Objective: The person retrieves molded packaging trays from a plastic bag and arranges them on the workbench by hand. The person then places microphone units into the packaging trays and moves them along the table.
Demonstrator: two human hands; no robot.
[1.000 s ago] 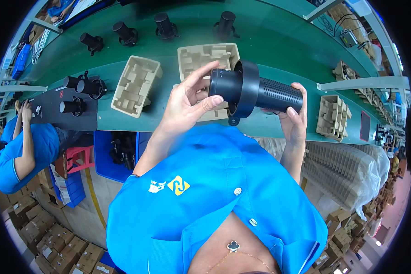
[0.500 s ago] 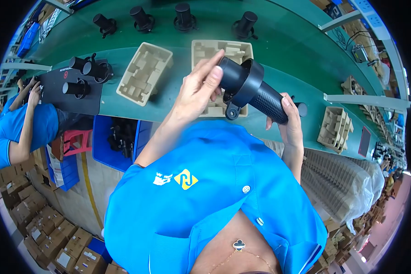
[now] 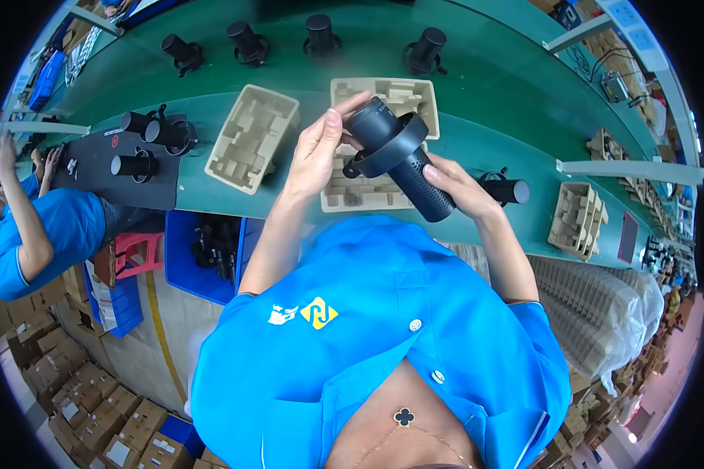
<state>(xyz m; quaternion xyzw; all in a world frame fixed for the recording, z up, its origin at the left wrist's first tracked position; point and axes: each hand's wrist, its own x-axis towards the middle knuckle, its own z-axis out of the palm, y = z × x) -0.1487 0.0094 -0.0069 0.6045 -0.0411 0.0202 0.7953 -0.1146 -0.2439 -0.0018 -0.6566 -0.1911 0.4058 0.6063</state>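
Both hands hold a black cylindrical device [image 3: 401,152] tilted in front of my chest, over a moulded tray. A wide ring collar circles its middle, and its lower barrel has a perforated or dimpled texture. My left hand [image 3: 314,152] grips the upper end, its fingers partly hidden behind it. Around the lower barrel is my right hand [image 3: 463,187], thumb resting on the textured side. The beige moulded tray [image 3: 426,94] lies beneath, partly covered by the device and my left hand.
Several similar black devices [image 3: 319,37] stand along the back of the green table [image 3: 305,82]. Another beige tray [image 3: 253,139] lies left, and one more black device [image 3: 504,190] lies right. A blue bin [image 3: 186,262] holds black parts. A co-worker [image 3: 51,234] sits at left.
The device has turned, its lower end swinging down and left towards my chest. My right hand has moved left and up along the barrel. The co-worker's arm has risen.
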